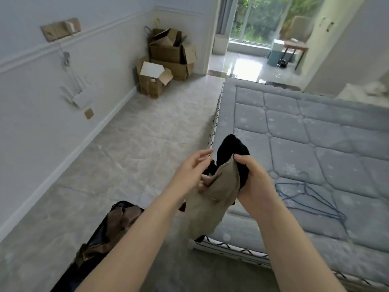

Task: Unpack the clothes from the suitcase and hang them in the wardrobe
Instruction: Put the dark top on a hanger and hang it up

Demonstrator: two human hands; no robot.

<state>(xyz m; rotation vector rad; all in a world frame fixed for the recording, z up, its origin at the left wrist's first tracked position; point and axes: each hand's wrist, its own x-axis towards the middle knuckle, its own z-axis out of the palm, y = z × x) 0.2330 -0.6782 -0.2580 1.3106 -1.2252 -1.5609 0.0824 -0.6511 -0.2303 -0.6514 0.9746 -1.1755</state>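
Observation:
I hold a bundle of clothes in front of me over the mattress corner: a beige garment [212, 205] hanging down and a black garment [231, 150] sticking up behind it. My right hand [252, 178] grips both pieces at their top edge. My left hand [193, 171] reaches into the fabric from the left, its lower fingers in the beige cloth and its upper fingers spread free. The open suitcase [99, 245] lies on the floor at the lower left with brown clothing [124, 218] inside. Blue wire hangers [305, 194] lie on the mattress to the right.
A bare quilted grey mattress [315, 133] fills the right side. Several open cardboard boxes [166, 60] are stacked in the far corner by the wall. A doorway [248, 60] beyond leads to a bright tiled room. White wardrobe doors [328, 39] stand at the upper right.

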